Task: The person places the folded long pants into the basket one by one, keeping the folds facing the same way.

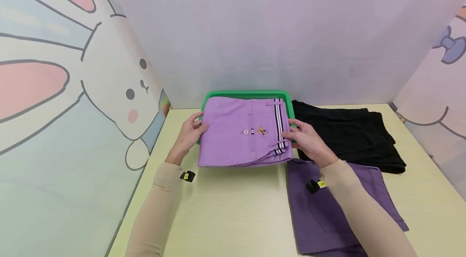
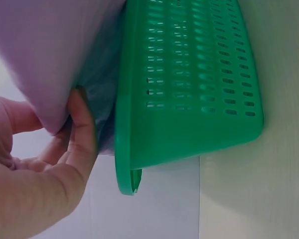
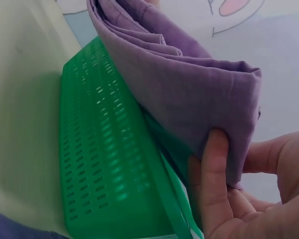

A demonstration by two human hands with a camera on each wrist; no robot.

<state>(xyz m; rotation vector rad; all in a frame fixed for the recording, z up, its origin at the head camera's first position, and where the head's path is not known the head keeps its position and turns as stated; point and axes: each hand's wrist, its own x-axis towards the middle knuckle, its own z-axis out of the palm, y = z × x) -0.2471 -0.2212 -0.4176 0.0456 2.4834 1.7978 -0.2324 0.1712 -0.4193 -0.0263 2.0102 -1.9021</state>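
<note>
Folded lilac trousers (image 1: 229, 135) lie level over the green plastic basket (image 1: 287, 99), covering most of its opening. My left hand (image 1: 188, 133) pinches their left edge, thumb on top and fingers beneath, as the left wrist view also shows beside the basket wall (image 2: 174, 134). On the other side, my right hand (image 1: 306, 137) grips the waistband end, which has a black-and-white striped band. In the right wrist view the folded layers of the lilac trousers (image 3: 189, 94) hang just above the basket rim, with fingers under them. The basket's inside is mostly hidden.
Folded black trousers (image 1: 342, 133) lie right of the basket on the pale table (image 1: 236, 212). Nearer, dark purple trousers (image 1: 327, 216) lie flat, partly under my right forearm. A cloth backdrop (image 1: 273, 34) stands behind, and a rabbit-printed panel (image 1: 73, 168) at the left.
</note>
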